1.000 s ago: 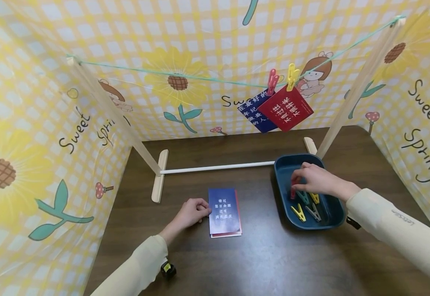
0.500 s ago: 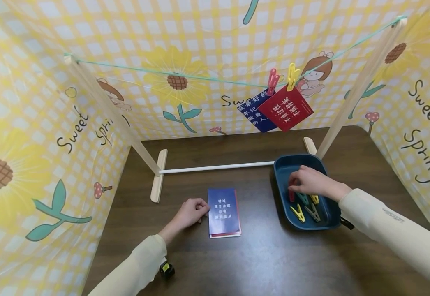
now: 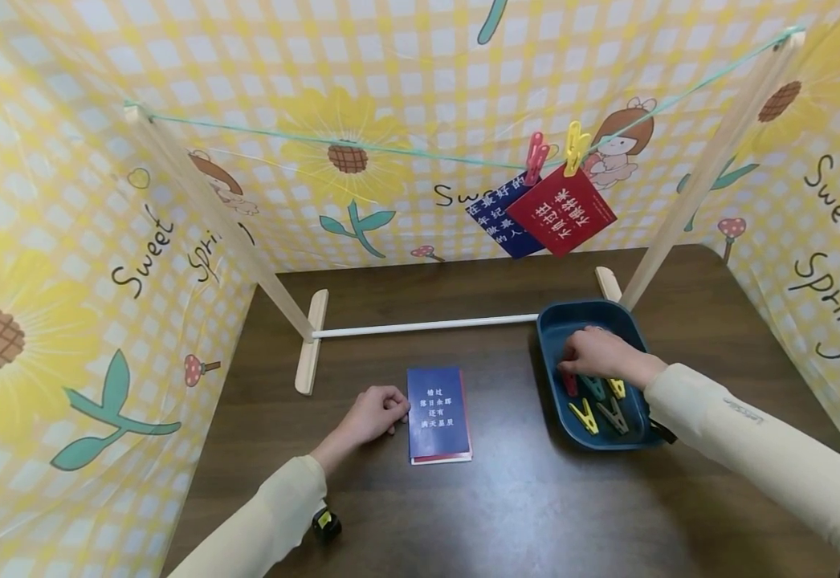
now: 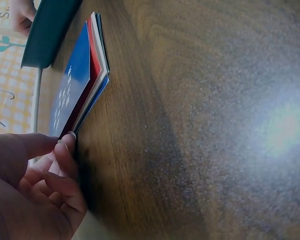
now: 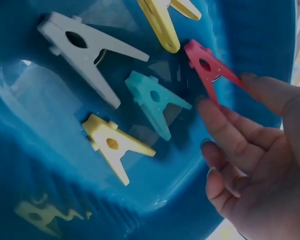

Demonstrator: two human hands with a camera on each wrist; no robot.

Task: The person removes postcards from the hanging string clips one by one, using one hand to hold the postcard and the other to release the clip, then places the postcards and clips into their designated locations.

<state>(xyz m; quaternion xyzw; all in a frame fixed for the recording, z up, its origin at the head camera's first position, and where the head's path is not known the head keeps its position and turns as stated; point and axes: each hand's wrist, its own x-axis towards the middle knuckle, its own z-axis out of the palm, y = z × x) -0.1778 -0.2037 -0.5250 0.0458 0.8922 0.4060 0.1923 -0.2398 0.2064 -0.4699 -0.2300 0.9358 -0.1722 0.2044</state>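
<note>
My left hand (image 3: 391, 413) rests on the table with loosely curled fingers. Its index fingertip (image 4: 67, 142) touches the left edge of a small stack of cards (image 3: 438, 413), blue card on top. The stack (image 4: 77, 80) shows red and white layers beneath. My right hand (image 3: 573, 365) reaches into a dark blue tray (image 3: 546, 321). There its thumb and forefinger pinch one end of a red clothespin (image 5: 210, 67); the right hand (image 5: 230, 95) sits just right of the pin. Loose in the tray (image 5: 250, 30) lie a white pin (image 5: 87, 47), a teal pin (image 5: 155, 100) and two yellow ones.
A wooden rack with a white base bar (image 3: 427, 326) carries a green string (image 3: 391, 152). A red card (image 3: 570, 210) and a blue card (image 3: 499, 221) hang from it on a yellow peg (image 3: 574, 148) and a pink peg (image 3: 535, 158). Patterned yellow cloth walls surround the table.
My right hand has slid a little left and nearer inside the tray, its fingers settling on the red clothespin. The left hand has stayed at the card stack.
</note>
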